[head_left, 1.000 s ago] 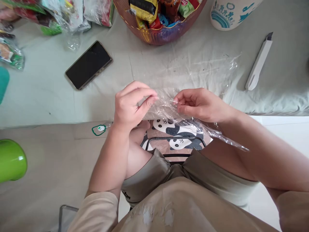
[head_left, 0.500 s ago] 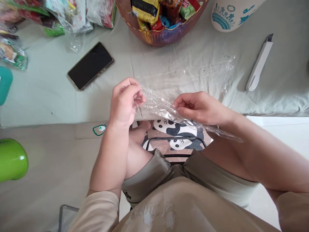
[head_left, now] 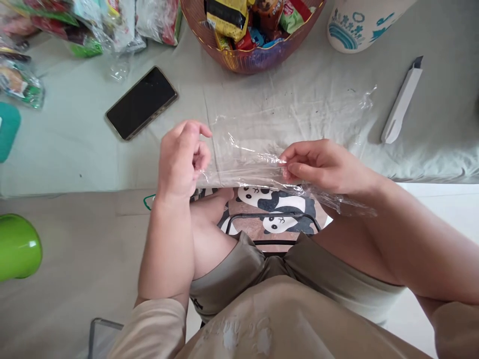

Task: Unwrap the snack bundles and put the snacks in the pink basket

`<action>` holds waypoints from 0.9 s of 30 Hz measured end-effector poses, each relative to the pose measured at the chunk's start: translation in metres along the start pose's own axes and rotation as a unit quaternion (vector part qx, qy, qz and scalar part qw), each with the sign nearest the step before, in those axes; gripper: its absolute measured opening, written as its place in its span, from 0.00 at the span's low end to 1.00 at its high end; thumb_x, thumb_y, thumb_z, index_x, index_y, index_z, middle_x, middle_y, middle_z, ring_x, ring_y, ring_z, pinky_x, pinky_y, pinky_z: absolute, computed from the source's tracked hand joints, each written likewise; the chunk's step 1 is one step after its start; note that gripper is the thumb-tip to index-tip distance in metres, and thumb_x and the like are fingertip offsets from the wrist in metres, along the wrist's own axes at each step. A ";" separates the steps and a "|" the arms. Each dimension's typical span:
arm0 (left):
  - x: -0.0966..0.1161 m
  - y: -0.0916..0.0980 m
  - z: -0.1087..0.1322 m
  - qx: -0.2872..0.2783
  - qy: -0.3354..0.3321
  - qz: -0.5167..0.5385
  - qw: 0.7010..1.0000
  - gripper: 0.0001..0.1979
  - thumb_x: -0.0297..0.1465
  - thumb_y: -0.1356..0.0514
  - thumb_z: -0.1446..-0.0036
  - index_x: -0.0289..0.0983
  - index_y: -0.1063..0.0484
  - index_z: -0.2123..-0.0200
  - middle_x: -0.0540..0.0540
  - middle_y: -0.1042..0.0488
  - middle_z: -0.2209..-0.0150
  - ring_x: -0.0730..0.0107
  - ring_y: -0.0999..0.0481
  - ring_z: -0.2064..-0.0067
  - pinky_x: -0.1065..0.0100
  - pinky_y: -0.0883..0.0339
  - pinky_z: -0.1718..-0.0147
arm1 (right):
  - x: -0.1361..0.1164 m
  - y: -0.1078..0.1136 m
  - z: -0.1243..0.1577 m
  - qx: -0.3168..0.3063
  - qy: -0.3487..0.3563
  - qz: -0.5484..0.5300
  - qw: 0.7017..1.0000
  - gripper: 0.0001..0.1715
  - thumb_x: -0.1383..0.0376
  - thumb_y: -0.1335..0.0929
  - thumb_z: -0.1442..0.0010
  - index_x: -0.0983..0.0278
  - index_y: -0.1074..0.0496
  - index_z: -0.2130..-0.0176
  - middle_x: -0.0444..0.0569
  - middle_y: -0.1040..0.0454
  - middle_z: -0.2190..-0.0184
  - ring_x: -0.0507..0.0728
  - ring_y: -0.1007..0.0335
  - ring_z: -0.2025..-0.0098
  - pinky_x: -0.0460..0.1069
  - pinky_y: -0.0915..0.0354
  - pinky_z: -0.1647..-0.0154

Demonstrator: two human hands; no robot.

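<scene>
A crinkled sheet of clear plastic film [head_left: 254, 172] stretches between my hands at the table's front edge. My right hand [head_left: 318, 164] pinches it between thumb and fingers, and loose film trails beneath the wrist. My left hand [head_left: 183, 154] is at the film's left end, fingers curled and index finger bent outward. The film runs up to its lower fingers, which look closed on it, though the contact is partly hidden. More of the thin film lies spread on the cloth beyond my right hand.
On the cloth-covered table [head_left: 75, 164] lie a phone [head_left: 142, 103] and a white cutter [head_left: 402, 102] with its dark tip pointing away. A bowl [head_left: 247, 62] of wrapped snacks, a paper cup [head_left: 355, 30] and several snack packets [head_left: 112, 25] are farther back. A green bin [head_left: 18, 248] stands lower left.
My left hand has moved left and its index finger has lifted outward. My right hand has shifted slightly right. The film between them is now stretched wider.
</scene>
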State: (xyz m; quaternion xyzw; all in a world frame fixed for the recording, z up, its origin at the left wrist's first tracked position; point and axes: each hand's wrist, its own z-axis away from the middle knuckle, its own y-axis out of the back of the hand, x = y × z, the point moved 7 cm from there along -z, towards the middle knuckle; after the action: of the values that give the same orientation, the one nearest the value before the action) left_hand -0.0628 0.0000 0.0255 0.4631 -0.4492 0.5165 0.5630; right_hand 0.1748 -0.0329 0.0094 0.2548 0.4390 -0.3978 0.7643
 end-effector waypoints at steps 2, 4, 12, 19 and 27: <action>-0.004 -0.007 0.003 -0.095 0.026 -0.039 0.994 0.34 0.67 0.39 0.50 0.40 0.23 0.68 0.54 0.38 0.87 0.79 0.54 0.87 0.65 0.67 0.87 | -0.002 -0.001 0.000 -0.008 0.016 0.009 1.000 0.08 0.73 0.32 0.43 0.62 0.27 0.63 0.45 0.22 0.74 0.53 0.27 0.71 0.47 0.33 0.70; -0.005 -0.015 0.009 -0.173 0.035 -0.084 0.981 0.31 0.63 0.34 0.52 0.39 0.20 0.67 0.53 0.36 0.85 0.79 0.49 0.85 0.67 0.60 0.85 | -0.004 -0.004 -0.002 -0.017 0.031 0.020 0.999 0.09 0.73 0.32 0.43 0.62 0.26 0.62 0.44 0.22 0.74 0.52 0.28 0.72 0.46 0.33 0.71; -0.003 -0.001 0.002 -0.036 0.001 -0.046 0.998 0.12 0.34 0.36 0.44 0.38 0.23 0.79 0.51 0.39 0.82 0.78 0.45 0.80 0.71 0.57 0.81 | 0.010 0.012 -0.002 0.036 -0.009 -0.133 0.990 0.12 0.61 0.29 0.38 0.60 0.25 0.54 0.50 0.16 0.57 0.56 0.18 0.57 0.49 0.24 0.56; -0.012 0.014 -0.014 0.035 0.003 0.052 0.998 0.10 0.31 0.34 0.48 0.37 0.25 0.79 0.50 0.32 0.78 0.78 0.36 0.75 0.75 0.38 0.75 | 0.012 0.037 0.005 0.047 0.043 -0.240 0.969 0.42 0.31 0.27 0.50 0.60 0.21 0.53 0.55 0.17 0.49 0.62 0.20 0.46 0.54 0.25 0.44; -0.009 -0.007 -0.015 0.046 -0.016 0.075 0.996 0.21 0.50 0.30 0.44 0.40 0.29 0.74 0.53 0.32 0.80 0.79 0.39 0.84 0.72 0.51 0.87 | 0.005 0.041 0.025 0.065 0.130 -0.100 0.984 0.54 0.27 0.28 0.54 0.56 0.24 0.41 0.55 0.23 0.38 0.69 0.29 0.33 0.64 0.33 0.32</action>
State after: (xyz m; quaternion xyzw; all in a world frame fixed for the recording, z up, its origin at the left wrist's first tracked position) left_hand -0.0559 0.0130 0.0140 0.4617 -0.4671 0.5699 0.4937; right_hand 0.2220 -0.0305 0.0187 0.3086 0.5313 -0.4628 0.6390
